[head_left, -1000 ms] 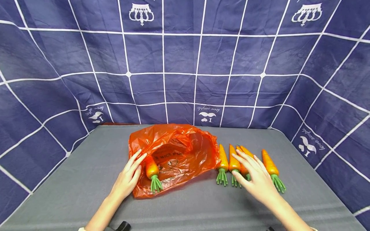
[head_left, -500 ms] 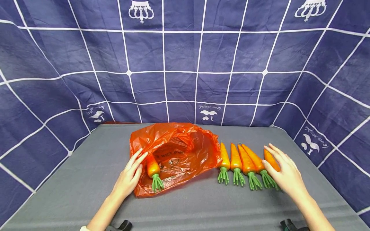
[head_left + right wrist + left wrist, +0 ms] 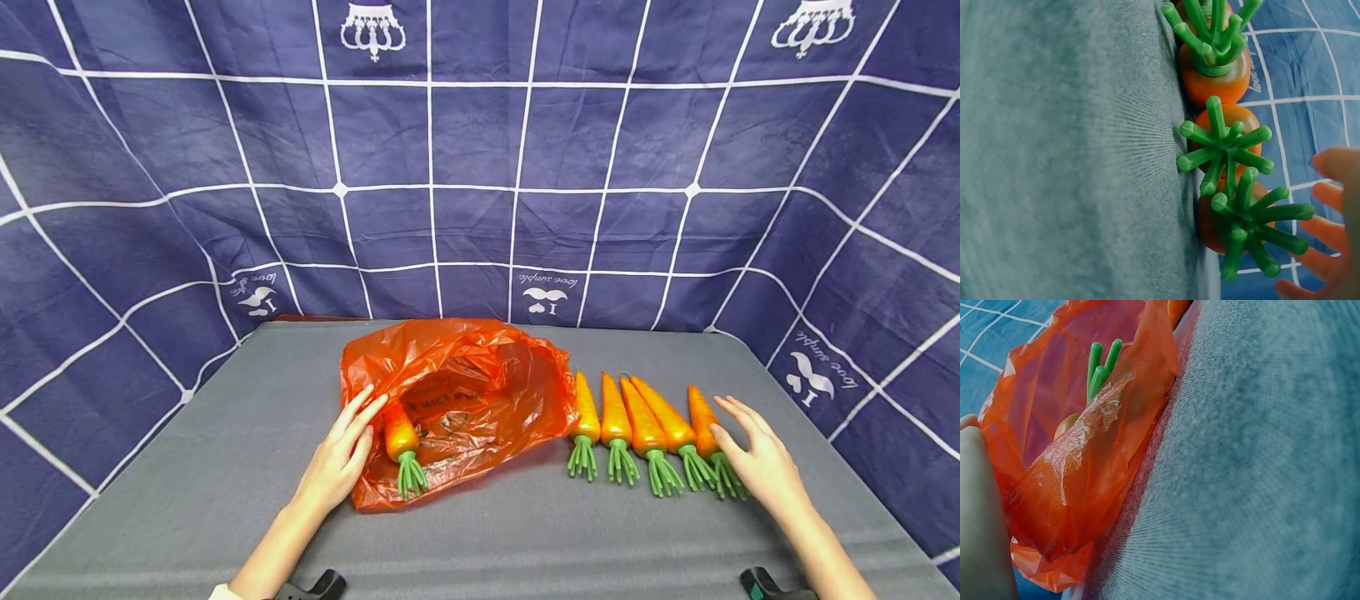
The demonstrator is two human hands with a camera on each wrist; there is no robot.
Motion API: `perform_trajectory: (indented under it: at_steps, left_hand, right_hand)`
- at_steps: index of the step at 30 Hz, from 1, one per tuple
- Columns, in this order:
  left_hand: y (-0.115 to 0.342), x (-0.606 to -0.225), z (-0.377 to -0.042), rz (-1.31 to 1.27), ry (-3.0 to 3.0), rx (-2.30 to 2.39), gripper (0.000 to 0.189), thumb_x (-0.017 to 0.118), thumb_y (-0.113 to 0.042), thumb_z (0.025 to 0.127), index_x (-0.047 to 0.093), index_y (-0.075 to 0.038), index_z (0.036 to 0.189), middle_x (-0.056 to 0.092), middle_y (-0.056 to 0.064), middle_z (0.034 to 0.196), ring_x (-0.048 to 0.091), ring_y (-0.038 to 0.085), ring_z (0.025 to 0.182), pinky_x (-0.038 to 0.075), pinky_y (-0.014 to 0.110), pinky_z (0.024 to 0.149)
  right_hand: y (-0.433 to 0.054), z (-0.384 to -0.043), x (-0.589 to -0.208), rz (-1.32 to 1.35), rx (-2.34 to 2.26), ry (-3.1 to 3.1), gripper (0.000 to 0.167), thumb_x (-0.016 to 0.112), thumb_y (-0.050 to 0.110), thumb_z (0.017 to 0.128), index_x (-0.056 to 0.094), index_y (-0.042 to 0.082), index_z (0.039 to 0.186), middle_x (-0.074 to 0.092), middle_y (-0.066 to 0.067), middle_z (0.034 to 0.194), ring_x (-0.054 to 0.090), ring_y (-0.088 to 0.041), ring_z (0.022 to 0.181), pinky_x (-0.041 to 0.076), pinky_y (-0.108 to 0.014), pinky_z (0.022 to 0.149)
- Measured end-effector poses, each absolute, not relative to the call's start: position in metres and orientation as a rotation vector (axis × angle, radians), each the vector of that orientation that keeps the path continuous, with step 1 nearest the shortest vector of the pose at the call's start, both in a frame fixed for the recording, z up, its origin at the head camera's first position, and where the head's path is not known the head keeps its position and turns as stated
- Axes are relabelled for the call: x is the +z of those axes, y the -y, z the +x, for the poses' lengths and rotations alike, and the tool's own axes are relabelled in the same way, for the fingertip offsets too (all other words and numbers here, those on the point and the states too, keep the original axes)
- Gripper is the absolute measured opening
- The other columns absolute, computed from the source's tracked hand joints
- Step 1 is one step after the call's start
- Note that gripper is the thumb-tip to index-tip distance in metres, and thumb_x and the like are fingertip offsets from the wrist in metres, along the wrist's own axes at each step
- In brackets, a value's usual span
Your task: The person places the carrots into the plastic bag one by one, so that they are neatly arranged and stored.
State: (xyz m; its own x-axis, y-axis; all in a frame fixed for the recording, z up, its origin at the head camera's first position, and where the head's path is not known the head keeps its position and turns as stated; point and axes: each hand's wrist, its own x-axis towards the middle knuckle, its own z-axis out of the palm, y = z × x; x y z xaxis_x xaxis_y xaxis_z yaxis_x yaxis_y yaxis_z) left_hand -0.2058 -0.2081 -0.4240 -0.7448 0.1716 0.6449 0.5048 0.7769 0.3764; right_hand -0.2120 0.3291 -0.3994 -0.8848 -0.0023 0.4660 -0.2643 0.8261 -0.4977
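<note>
An orange-red plastic bag [image 3: 495,433] lies with its mouth spread, one carrot [image 3: 401,432] inside at its left, green stalks toward the front. My left hand [image 3: 337,458] rests along the bag's left edge with its fingers extended. In the left wrist view the bag's film [image 3: 1094,469] partly covers that carrot, and only its green stalks [image 3: 1099,365] stand out. To the right of the bag several carrots lie in a row. Beside the rightmost carrot [image 3: 702,419] is my right hand [image 3: 765,462], fingers spread and holding nothing; whether it touches the carrot I cannot tell.
The grey tabletop [image 3: 510,542] carries everything. Behind and at both sides hangs a blue cloth with white grid lines [image 3: 480,225]. The leftmost carrot of the row [image 3: 586,417] lies against the bag's right edge.
My right hand has moved right, from over the middle of the carrot row to beside the rightmost carrot. That carrot now lies closer to the others. The left hand stays at the bag.
</note>
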Motion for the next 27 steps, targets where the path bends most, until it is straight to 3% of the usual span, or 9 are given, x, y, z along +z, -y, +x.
perform_trajectory:
  at_steps: [2, 5, 6, 9, 11, 15, 19, 22, 27]
  left_hand:
    - [0.208, -0.424, -0.206, -0.507, 2.368, -0.734, 0.049, 0.051, -0.006, 0.089, 0.045, -0.025, 0.134, 0.039, 0.007, 0.142, 0.041, 0.019, 0.126, 0.037, 0.030, 0.096]
    - [0.209, -0.425, -0.207, -0.512, 2.349, -0.741, 0.050, 0.052, -0.005, 0.088, 0.046, -0.025, 0.134, 0.039, 0.006, 0.142, 0.042, 0.019, 0.125, 0.027, 0.013, 0.100]
    - [0.209, -0.426, -0.207, -0.512, 2.342, -0.742, 0.050, 0.052, -0.005, 0.088, 0.047, -0.024, 0.133, 0.039, 0.005, 0.142, 0.043, 0.019, 0.125, 0.025, 0.010, 0.100]
    - [0.208, -0.428, -0.207, -0.507, 2.328, -0.725, 0.051, 0.054, -0.004, 0.087, 0.047, -0.025, 0.133, 0.040, 0.004, 0.142, 0.044, 0.018, 0.124, 0.029, 0.014, 0.097]
    - [0.208, -0.428, -0.207, -0.503, 2.330, -0.721, 0.050, 0.053, -0.004, 0.087, 0.047, -0.025, 0.133, 0.039, 0.003, 0.142, 0.043, 0.017, 0.124, 0.033, 0.020, 0.095]
    - [0.208, -0.428, -0.208, -0.503, 2.338, -0.723, 0.050, 0.053, -0.005, 0.088, 0.047, -0.025, 0.133, 0.039, 0.003, 0.142, 0.042, 0.014, 0.125, 0.032, 0.019, 0.097]
    - [0.208, -0.428, -0.208, -0.530, 2.331, -0.750, 0.050, 0.052, -0.004, 0.088, 0.047, -0.024, 0.133, 0.039, 0.007, 0.141, 0.037, 0.009, 0.129, 0.019, 0.005, 0.100]
    - [0.209, -0.427, -0.208, -0.550, 2.320, -0.765, 0.050, 0.051, -0.004, 0.088, 0.046, -0.022, 0.134, 0.040, 0.010, 0.141, 0.035, 0.008, 0.130, 0.013, 0.002, 0.100]
    - [0.209, -0.426, -0.207, -0.530, 2.343, -0.741, 0.049, 0.051, -0.005, 0.089, 0.046, -0.024, 0.134, 0.039, 0.008, 0.142, 0.036, 0.008, 0.129, 0.024, 0.009, 0.099]
  right_hand:
    - [-0.332, -0.214, -0.405, 0.223, 0.784, 2.550, 0.044, 0.053, 0.023, 0.091, 0.047, 0.004, 0.131, 0.041, -0.026, 0.133, 0.029, -0.024, 0.135, 0.025, -0.058, 0.095]
    - [-0.335, -0.217, -0.412, 0.261, 0.792, 2.552, 0.044, 0.055, 0.021, 0.090, 0.048, 0.001, 0.128, 0.042, -0.028, 0.131, 0.032, -0.028, 0.133, 0.024, -0.057, 0.097]
    - [-0.335, -0.218, -0.414, 0.259, 0.793, 2.564, 0.044, 0.055, 0.021, 0.090, 0.048, 0.001, 0.128, 0.042, -0.028, 0.131, 0.034, -0.036, 0.129, 0.024, -0.056, 0.099]
    - [-0.336, -0.219, -0.416, 0.258, 0.815, 2.584, 0.044, 0.057, 0.021, 0.088, 0.049, -0.003, 0.125, 0.040, -0.030, 0.131, 0.036, -0.051, 0.118, 0.024, -0.059, 0.096]
    - [-0.337, -0.220, -0.418, 0.251, 0.829, 2.599, 0.045, 0.057, 0.021, 0.088, 0.050, -0.004, 0.124, 0.039, -0.031, 0.131, 0.035, -0.053, 0.117, 0.025, -0.061, 0.095]
    - [-0.338, -0.221, -0.421, 0.254, 0.837, 2.615, 0.044, 0.060, 0.019, 0.085, 0.052, -0.005, 0.121, 0.038, -0.033, 0.130, 0.036, -0.055, 0.114, 0.028, -0.064, 0.086]
    - [-0.339, -0.222, -0.423, 0.252, 0.823, 2.605, 0.041, 0.062, 0.015, 0.083, 0.054, -0.005, 0.118, 0.039, -0.032, 0.129, 0.038, -0.053, 0.112, 0.030, -0.061, 0.085]
    - [-0.338, -0.223, -0.423, 0.249, 0.816, 2.593, 0.041, 0.063, 0.014, 0.081, 0.055, -0.005, 0.116, 0.041, -0.032, 0.127, 0.039, -0.051, 0.112, 0.030, -0.059, 0.085]
    - [-0.337, -0.221, -0.420, 0.231, 0.807, 2.605, 0.041, 0.063, 0.014, 0.080, 0.056, -0.006, 0.115, 0.043, -0.032, 0.124, 0.040, -0.051, 0.111, 0.032, -0.059, 0.084]
